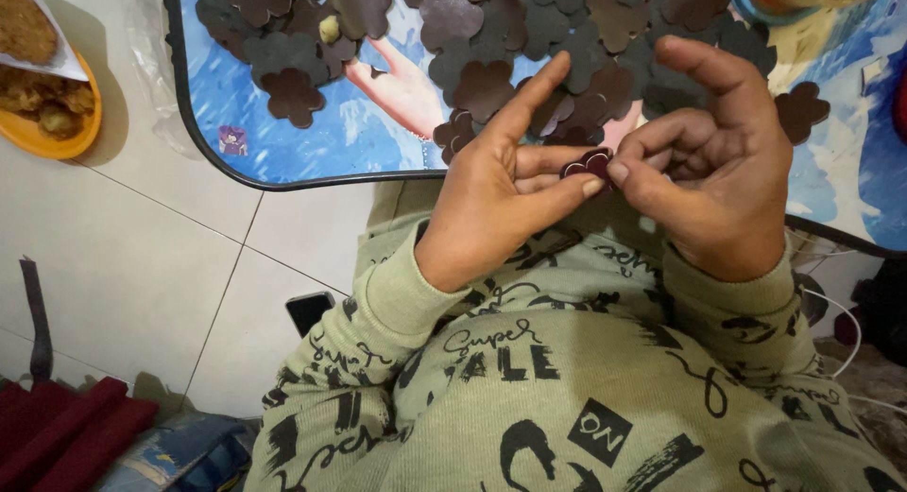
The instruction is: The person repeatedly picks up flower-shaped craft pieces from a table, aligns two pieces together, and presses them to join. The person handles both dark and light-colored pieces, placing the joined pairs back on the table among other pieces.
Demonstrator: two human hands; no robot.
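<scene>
Both hands meet over the near edge of a blue picture-printed tray table (312, 142). Between the thumb and fingers of my left hand (501, 194) and my right hand (709, 171) sits one small dark maroon flower-shaped piece (588, 161), pinched from both sides. My left index finger points up and away; my right index finger curls above the piece. Beyond the hands, a heap of several dark brown and grey flower-shaped cutouts (491, 38) covers the tray, with one lying apart at the left (291, 95). Olive green printed sleeves cover both arms.
An orange plate (52, 138) of fried food rests on the white tiled floor at the upper left. A dark phone (310, 310) lies on the floor by my left elbow. Red cloth (66, 431) sits at the bottom left, white cables (846, 331) at the right.
</scene>
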